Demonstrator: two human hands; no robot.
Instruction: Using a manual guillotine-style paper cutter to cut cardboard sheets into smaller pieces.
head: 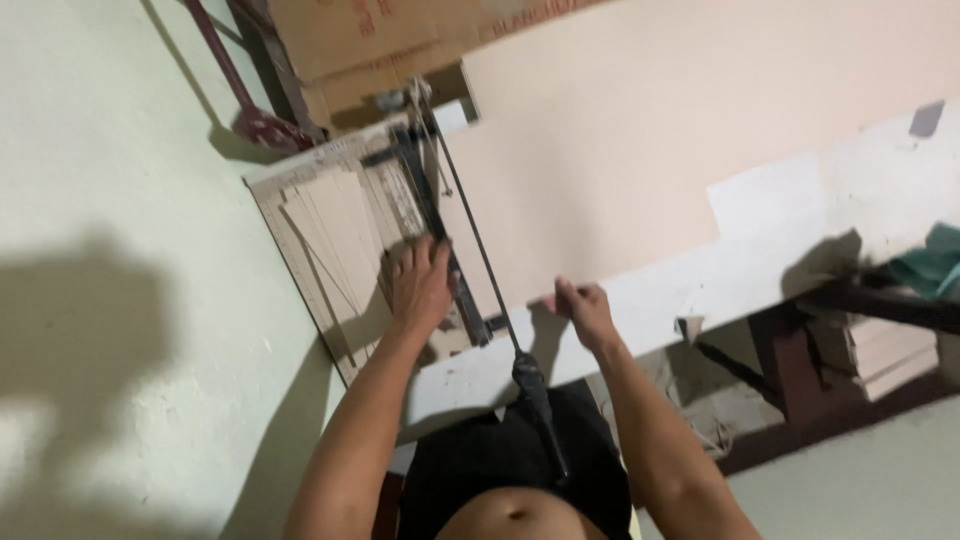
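A lever paper cutter (330,250) lies in front of me, its board carrying a stack of pale card sheets (335,230). My left hand (420,285) presses flat on the sheets beside the cutter's clamp bar (430,215). The long blade arm (480,250) is raised, its black handle (538,400) pointing toward my body. My right hand (582,310) pinches the near edge of a large pinkish sheet (650,130) that stretches away to the right of the blade.
A white work surface (800,250) runs under the big sheet. Brown cardboard (370,40) and a dark red metal stand (250,110) sit beyond the cutter. A stack of boards (890,350) and a teal cloth (935,262) lie at right.
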